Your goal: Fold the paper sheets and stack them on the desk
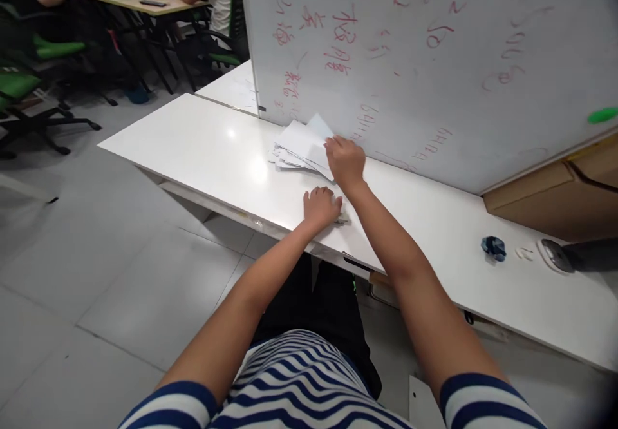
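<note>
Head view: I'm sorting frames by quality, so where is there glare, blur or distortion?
Head view: ceiling light glares off the white table left of the paper stack; the right hand on the stack looks slightly soft; the whiteboard edges lean from wide-angle distortion; the bottom right corner is dark.

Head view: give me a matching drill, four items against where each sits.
Items:
1. right hand
2. left hand
3. dark blue crumpled object
4. green magnet

Places:
A. stuck on the whiteboard, far right
B. flat on the white table near its front edge
C. on the stack of white papers
D. on the table, right side, beside a computer mouse

Pairs: 1-C, 2-B, 3-D, 4-A
</note>
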`<act>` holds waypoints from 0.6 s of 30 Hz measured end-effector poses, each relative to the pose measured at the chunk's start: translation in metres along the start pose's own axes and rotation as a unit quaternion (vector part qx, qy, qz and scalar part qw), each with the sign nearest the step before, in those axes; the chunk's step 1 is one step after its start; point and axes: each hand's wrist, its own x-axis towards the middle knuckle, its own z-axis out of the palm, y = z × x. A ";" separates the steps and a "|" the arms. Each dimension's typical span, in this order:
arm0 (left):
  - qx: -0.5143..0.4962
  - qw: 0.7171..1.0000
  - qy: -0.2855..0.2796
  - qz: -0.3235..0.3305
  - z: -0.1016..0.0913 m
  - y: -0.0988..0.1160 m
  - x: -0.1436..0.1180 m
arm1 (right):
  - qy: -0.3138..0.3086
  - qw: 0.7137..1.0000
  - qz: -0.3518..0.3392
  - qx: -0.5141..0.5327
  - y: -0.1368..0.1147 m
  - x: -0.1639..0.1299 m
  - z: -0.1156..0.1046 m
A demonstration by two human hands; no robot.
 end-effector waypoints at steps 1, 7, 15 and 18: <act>0.002 1.000 0.001 0.002 0.000 0.000 -0.001 | -0.017 1.000 -0.024 -0.001 -0.010 0.016 0.016; 0.018 0.999 -0.026 0.034 -0.002 -0.002 -0.005 | -0.199 0.979 -0.048 0.017 -0.051 0.061 0.080; 0.046 0.994 -0.085 0.046 -0.007 0.000 -0.006 | -0.187 0.959 -0.202 0.061 -0.078 0.113 0.119; 0.066 0.992 -0.097 0.050 -0.007 0.001 -0.006 | -0.227 0.943 -0.226 0.095 -0.077 0.129 0.135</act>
